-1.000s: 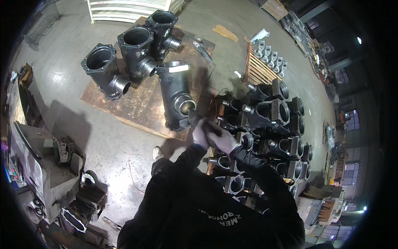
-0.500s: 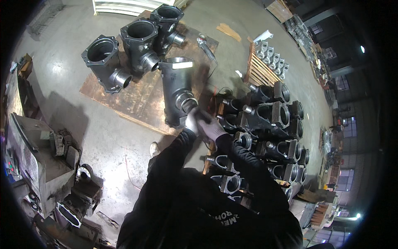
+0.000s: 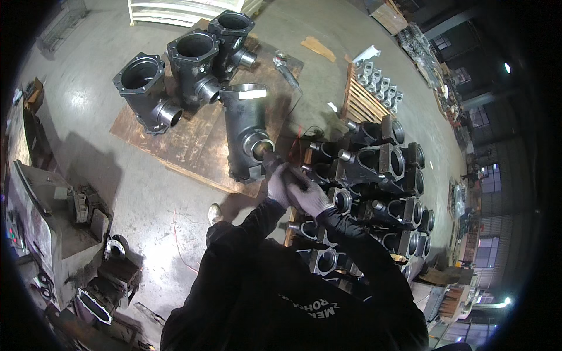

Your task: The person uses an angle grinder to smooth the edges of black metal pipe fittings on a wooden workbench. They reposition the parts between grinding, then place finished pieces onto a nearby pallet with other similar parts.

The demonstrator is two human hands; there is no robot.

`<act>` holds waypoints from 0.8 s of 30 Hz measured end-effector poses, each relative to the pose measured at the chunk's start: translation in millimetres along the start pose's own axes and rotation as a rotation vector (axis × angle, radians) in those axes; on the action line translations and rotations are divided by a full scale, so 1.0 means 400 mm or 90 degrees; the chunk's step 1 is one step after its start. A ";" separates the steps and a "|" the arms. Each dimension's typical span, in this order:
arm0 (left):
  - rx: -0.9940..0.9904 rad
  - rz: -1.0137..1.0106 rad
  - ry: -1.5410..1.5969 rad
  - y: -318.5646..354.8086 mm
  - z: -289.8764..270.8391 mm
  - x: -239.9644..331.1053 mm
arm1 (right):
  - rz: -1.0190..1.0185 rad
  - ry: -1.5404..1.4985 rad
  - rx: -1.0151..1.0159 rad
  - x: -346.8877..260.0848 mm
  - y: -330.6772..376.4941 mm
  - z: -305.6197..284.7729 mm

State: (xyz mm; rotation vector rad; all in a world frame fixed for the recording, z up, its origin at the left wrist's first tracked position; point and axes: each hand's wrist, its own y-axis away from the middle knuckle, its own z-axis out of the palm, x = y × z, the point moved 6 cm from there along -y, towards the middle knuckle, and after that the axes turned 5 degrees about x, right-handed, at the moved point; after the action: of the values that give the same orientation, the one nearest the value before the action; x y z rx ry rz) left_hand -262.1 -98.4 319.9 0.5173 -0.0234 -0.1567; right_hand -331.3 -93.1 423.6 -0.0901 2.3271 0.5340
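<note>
A large black cast pipe body (image 3: 241, 120) stands upright on the wooden board, a bare-metal side outlet (image 3: 258, 145) facing me. My left hand (image 3: 278, 185), in a light glove, is closed around a dark, long-bodied hand tool (image 3: 273, 161) that looks like a straight grinder. Also gloved, my right hand (image 3: 312, 196) grips the same tool further back. The tool's tip points into the outlet, where an orange-yellow tint shows on the inner wall. The tip itself is hidden, and whether it touches metal I cannot tell.
Three more black castings (image 3: 142, 76) stand on the board (image 3: 170, 149) at the back left. An angle grinder (image 3: 287, 71) with a cord lies on its far right part. Stacked castings (image 3: 369, 167) crowd my right side. A metal bin (image 3: 64, 240) stands left.
Both hands and the tool have drawn slightly back toward me and down from the outlet, so more of its opening shows. The view has shifted slightly.
</note>
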 end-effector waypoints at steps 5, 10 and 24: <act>0.005 -0.010 -0.004 -0.016 -0.013 -0.004 | -0.020 0.029 0.025 -0.014 0.007 -0.005; 0.035 -0.129 -0.051 -0.032 -0.004 0.039 | -0.033 0.129 0.045 0.013 -0.093 0.038; 0.074 0.022 -0.184 -0.004 0.030 0.095 | -0.140 0.260 0.077 0.100 -0.172 0.117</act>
State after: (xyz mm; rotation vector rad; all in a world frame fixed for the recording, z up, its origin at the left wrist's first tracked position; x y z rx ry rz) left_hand -225.5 -111.7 328.8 0.6068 -0.3242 -0.1958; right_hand -314.9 -133.6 342.2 -0.4270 2.6946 0.2811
